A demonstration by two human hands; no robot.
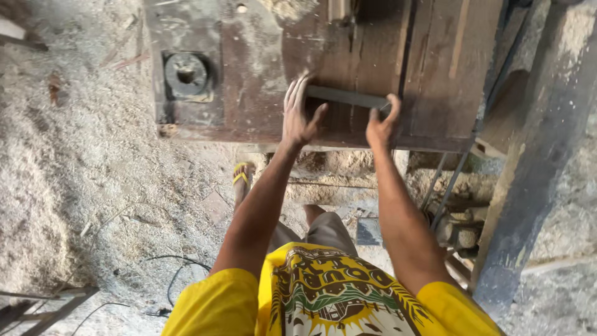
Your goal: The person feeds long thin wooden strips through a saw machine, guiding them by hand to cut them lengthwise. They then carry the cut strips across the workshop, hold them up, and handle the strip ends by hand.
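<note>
A short grey wooden piece lies across the brown table of a woodworking machine. My left hand rests flat on its left end, fingers spread and thumb stretched along the near side. My right hand pinches its right end between thumb and fingers. Both of my arms reach forward from yellow sleeves. Where the piece meets the table is partly hidden by my hands.
A round metal fitting sits in the table's left part. Sawdust covers the floor at left, with black cables near my side. A slanted dusty beam and metal rods stand at right.
</note>
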